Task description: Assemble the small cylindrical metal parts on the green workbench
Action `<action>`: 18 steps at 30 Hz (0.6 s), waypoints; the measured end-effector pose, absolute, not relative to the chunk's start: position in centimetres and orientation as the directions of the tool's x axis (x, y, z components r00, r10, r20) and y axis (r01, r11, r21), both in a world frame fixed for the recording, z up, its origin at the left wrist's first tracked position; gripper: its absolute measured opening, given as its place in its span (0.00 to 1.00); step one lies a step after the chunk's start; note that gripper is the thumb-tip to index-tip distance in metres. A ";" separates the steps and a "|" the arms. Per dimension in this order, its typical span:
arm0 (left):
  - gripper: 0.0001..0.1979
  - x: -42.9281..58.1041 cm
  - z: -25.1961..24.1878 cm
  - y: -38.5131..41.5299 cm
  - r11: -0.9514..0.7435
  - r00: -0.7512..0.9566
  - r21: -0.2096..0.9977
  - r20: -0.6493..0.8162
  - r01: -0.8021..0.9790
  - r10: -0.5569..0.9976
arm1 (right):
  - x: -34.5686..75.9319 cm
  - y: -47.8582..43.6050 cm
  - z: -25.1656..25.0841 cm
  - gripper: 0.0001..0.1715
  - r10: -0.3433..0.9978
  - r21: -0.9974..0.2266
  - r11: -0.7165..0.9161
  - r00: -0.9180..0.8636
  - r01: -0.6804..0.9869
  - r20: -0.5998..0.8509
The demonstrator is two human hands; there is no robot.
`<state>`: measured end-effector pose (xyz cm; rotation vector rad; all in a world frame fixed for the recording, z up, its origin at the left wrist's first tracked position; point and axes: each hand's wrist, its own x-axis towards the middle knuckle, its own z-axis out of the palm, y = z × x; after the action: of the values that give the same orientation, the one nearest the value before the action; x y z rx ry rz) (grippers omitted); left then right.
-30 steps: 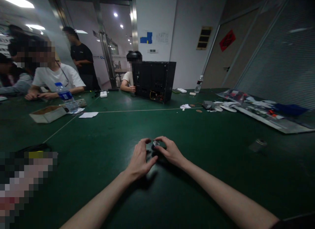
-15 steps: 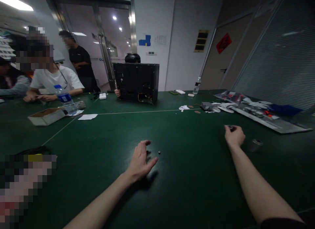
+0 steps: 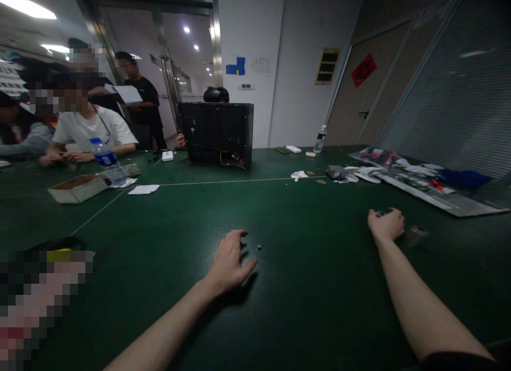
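My left hand (image 3: 231, 259) is open, thumb and fingers apart, just left of a tiny dark piece with a light top (image 3: 259, 247) on the green table (image 3: 303, 286). Nothing shows between its fingers. On the far right, my right hand (image 3: 388, 225) curls round a small dark object with a greyish top (image 3: 380, 214); the fingers hide most of it and its kind is unclear. Close beside that hand, to its right, stands a grey cylinder (image 3: 417, 235), blurred.
A black box-like housing (image 3: 215, 131) with exposed wires stands across the table, a person behind it. A water bottle (image 3: 108, 163) and an open box (image 3: 77, 189) are at left. Boards and papers (image 3: 431, 184) lie back right. Other people are at left.
My right hand has moved slightly right and down with the dark object. My left hand has barely moved. The black housing has shifted a little left; a person with white sheets appears behind.
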<state>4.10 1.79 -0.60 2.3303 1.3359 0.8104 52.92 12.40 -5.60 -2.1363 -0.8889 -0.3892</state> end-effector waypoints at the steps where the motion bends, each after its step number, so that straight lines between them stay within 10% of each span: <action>1: 0.27 4.1 -0.5 1.8 -0.502 0.405 0.534 0.297 0.681 0.865 | 52.0 12.7 -5.1 0.32 0.459 -0.543 -0.461 0.713 0.702 0.531; 4: 0.23 4.2 -0.1 1.7 -0.505 0.430 0.510 0.266 0.696 0.863 | 47.3 13.5 -3.2 0.30 0.567 -0.495 -0.358 0.606 0.791 0.558; 8: 0.15 4.4 0.2 1.7 -0.506 0.437 0.502 0.258 0.702 0.862 | 37.5 12.7 -0.9 0.17 0.882 -0.345 0.230 -0.045 0.910 0.469; 13: 0.09 4.7 -0.1 1.8 -0.490 0.413 0.480 0.264 0.727 0.872 | 27.3 7.6 -0.2 0.16 0.789 -0.356 0.615 -0.561 0.704 0.253; 18: 0.07 4.7 -0.5 2.0 -0.493 0.403 0.439 0.285 0.751 0.869 | 24.0 5.1 -0.6 0.10 0.734 -0.304 0.677 -0.640 0.670 0.227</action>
<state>4.73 2.05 -0.49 2.4201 1.4272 0.7111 24.02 5.06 -0.57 -1.1090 -2.5609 0.2741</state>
